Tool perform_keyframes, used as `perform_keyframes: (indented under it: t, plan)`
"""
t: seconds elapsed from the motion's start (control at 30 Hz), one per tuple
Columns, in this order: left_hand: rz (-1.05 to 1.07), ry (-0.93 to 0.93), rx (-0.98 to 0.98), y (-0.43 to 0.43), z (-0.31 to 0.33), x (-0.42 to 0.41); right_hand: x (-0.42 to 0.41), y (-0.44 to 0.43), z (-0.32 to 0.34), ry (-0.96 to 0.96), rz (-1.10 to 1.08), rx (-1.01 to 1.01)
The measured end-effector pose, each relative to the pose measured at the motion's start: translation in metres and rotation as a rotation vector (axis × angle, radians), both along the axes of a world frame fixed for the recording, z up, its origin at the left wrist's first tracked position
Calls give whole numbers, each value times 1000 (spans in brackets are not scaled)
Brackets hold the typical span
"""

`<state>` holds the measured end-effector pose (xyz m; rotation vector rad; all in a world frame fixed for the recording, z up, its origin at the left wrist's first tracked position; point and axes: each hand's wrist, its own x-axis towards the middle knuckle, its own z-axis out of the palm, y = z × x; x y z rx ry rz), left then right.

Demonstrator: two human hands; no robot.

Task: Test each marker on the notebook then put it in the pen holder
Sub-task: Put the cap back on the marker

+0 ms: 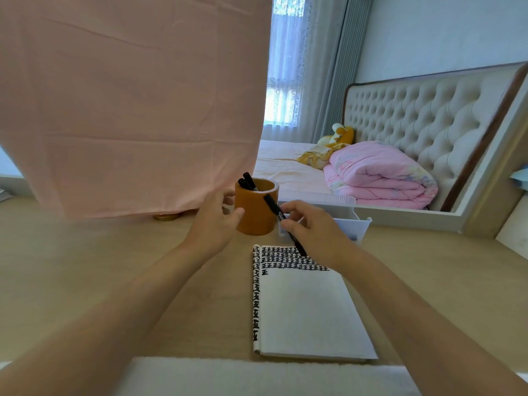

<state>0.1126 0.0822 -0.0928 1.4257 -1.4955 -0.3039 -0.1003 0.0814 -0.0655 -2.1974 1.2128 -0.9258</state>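
Pinching slim black marker [281, 221], cupping cylindrical orange pen holder [257, 212]

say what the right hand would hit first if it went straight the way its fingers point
Most likely the side of the orange-brown cylindrical pen holder, just left of the right hand and its black marker; depth is unclear.

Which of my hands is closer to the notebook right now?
Right. The right hand sits over the notebook's top right corner, pinching a black marker whose lower end reaches the page. The left hand is off its top left corner, gripping the orange pen holder.
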Motion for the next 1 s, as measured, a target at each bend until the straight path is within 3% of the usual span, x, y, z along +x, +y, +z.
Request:
perform_keyframes:
  t: [0.23,0.4,0.6,0.8,0.93,1.0]
  plan:
    - [49,151,85,-49,-23,-15,11,-57,40,-145,-153,-66]
    - [55,100,12,-61,-36,-13,36,-103,64,-168,-184,-164]
    - [3,122,16,-71,-43,-4,66,-132,55,77,-146,-183]
    - [-32,90,-18,-72,-45,-1,73,-143,46,462,-155,-84]
    - [-31,68,-40,-68,-40,-6,74,-145,50,550,-108,-40]
    - [-38,77,-32,-68,-38,-8,69,-144,52,461,-75,-50]
